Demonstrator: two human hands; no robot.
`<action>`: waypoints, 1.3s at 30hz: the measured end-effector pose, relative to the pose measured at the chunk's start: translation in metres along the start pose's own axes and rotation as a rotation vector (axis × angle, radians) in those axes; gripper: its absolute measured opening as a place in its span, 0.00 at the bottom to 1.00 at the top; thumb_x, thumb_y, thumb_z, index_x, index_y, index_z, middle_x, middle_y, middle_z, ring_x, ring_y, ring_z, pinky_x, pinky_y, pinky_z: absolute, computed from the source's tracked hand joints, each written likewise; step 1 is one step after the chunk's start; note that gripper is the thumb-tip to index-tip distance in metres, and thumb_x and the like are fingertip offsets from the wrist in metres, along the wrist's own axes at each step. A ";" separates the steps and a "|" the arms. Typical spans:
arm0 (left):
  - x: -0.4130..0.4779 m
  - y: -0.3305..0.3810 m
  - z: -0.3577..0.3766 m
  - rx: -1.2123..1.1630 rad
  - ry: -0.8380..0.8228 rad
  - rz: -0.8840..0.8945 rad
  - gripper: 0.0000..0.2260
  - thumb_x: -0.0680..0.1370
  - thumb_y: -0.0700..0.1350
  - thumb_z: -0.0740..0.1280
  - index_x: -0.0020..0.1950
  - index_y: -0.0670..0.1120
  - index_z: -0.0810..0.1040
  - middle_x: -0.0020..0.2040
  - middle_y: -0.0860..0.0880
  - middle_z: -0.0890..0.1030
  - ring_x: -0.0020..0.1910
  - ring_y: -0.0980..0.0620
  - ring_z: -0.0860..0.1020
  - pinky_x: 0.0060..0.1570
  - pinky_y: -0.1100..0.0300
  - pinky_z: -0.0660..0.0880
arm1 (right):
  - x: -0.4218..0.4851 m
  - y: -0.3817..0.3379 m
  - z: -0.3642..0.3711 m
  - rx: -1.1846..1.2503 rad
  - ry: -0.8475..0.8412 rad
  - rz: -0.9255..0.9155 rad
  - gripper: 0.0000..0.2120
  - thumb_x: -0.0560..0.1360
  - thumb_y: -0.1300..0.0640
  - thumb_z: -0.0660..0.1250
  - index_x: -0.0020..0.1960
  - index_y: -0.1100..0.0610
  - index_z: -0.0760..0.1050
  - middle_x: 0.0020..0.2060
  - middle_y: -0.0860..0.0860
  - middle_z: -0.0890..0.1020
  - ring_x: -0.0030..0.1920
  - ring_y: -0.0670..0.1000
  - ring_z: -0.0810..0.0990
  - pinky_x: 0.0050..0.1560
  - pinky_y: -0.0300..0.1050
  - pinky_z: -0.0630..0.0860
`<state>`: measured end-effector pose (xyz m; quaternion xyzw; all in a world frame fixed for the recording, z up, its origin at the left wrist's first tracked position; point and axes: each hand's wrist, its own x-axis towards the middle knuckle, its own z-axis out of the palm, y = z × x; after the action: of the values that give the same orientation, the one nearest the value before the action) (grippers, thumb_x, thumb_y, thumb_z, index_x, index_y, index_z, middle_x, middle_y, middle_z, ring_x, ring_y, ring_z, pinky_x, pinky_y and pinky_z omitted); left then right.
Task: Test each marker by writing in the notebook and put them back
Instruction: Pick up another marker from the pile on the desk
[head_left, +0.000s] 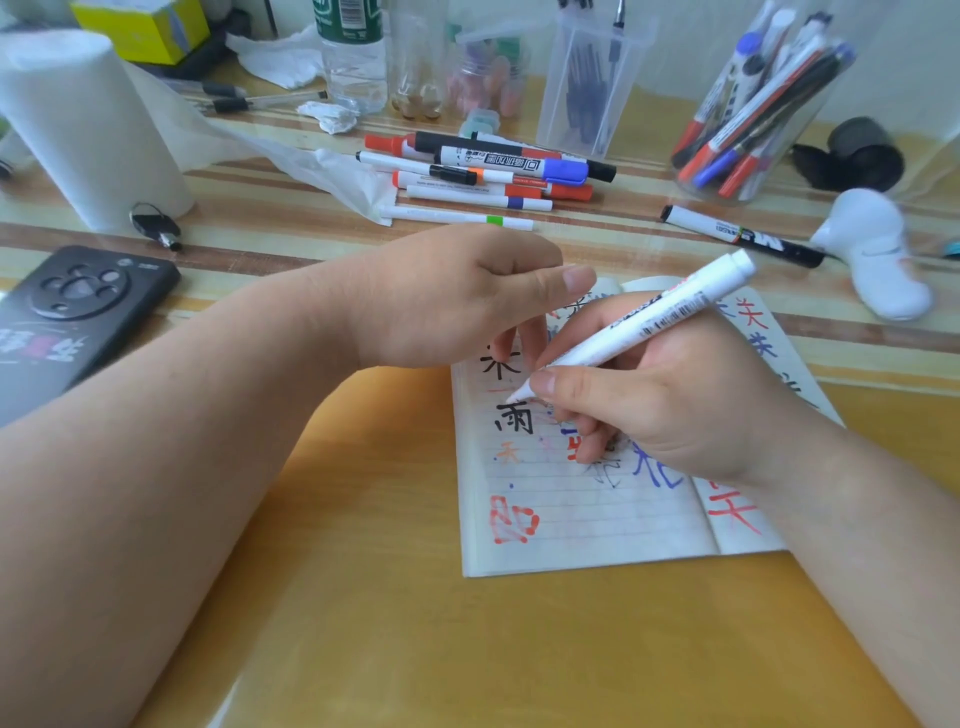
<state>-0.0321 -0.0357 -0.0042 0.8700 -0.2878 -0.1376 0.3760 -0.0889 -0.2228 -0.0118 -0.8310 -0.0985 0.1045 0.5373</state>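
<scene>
right hand (675, 405) pinches a white marker (639, 327), its tip on the notebook (571, 519) lying open on the bench (415, 623) beneath it. left hand (447, 296), holding nothing, presses its fingertips on the page beside the tip. loose markers (488, 171) lie beyond the left hand.

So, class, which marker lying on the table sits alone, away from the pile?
The white-barrelled marker with the black end, lying by itself beyond the open lined notebook; the other markers lie heaped together.
</scene>
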 end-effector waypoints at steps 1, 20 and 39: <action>0.000 0.000 0.000 0.000 0.000 -0.003 0.19 0.84 0.58 0.58 0.44 0.48 0.79 0.39 0.54 0.84 0.43 0.51 0.83 0.52 0.50 0.78 | 0.000 0.000 0.000 -0.005 0.002 0.005 0.05 0.72 0.63 0.75 0.38 0.59 0.81 0.29 0.56 0.82 0.27 0.56 0.81 0.28 0.49 0.80; -0.001 0.000 0.000 0.020 -0.001 -0.003 0.20 0.85 0.58 0.58 0.44 0.46 0.78 0.41 0.55 0.85 0.43 0.51 0.83 0.53 0.50 0.78 | 0.002 -0.002 0.002 -0.042 0.047 0.048 0.06 0.72 0.65 0.73 0.37 0.61 0.79 0.26 0.52 0.80 0.25 0.53 0.81 0.25 0.46 0.77; 0.001 -0.004 0.001 0.008 0.001 0.027 0.20 0.83 0.60 0.58 0.42 0.48 0.77 0.40 0.55 0.85 0.42 0.51 0.83 0.51 0.50 0.78 | 0.000 -0.002 0.000 -0.039 0.007 0.032 0.06 0.72 0.64 0.74 0.37 0.60 0.80 0.28 0.52 0.82 0.26 0.51 0.81 0.27 0.47 0.78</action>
<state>-0.0303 -0.0346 -0.0076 0.8675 -0.3000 -0.1311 0.3746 -0.0887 -0.2215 -0.0099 -0.8433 -0.0854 0.1081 0.5195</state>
